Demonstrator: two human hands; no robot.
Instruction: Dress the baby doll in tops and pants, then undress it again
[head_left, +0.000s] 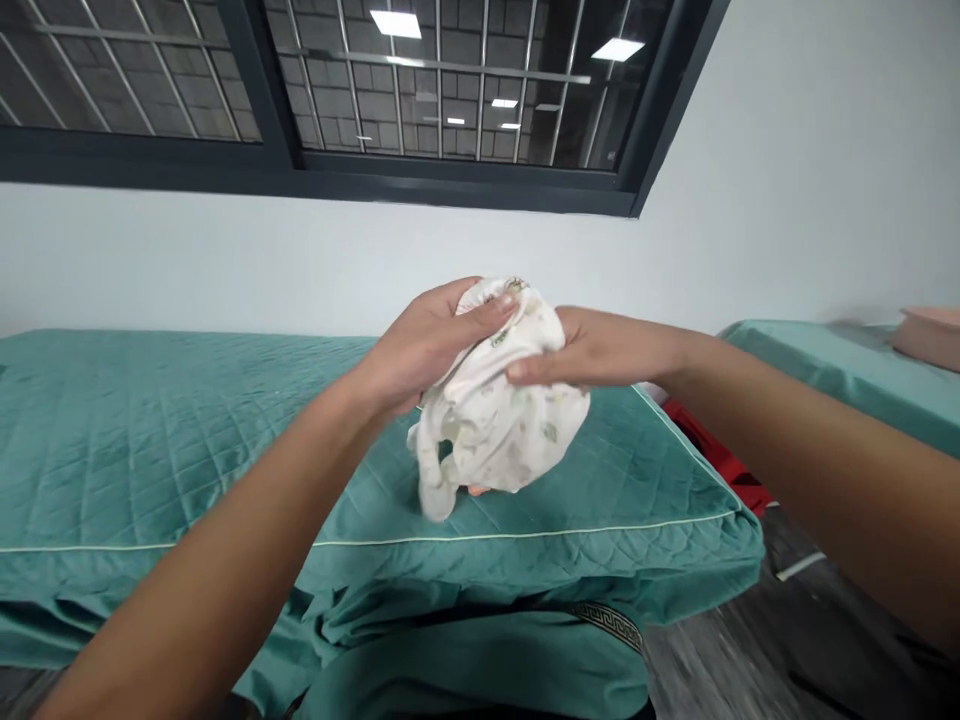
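Crumpled between my hands is a small white garment (517,420) printed with little green leaves, held above the bed. A narrow strip like a sleeve or leg hangs from its left side. My left hand (435,340) grips the upper left of the cloth, thumb lying over the top. My right hand (581,350) is closed on its right side, thumb in front and the other fingers hidden behind or inside the fabric. Just under the garment shows a bit of something orange-pink (478,490), too covered to name.
The green quilted bed (187,430) spans the front, its right corner by the dark floor (712,650). Another green-covered bed (817,360) stands at right, bearing a pinkish item (930,335). Something red (712,455) lies between them. Behind is a white wall (300,260) with a barred window (465,90).
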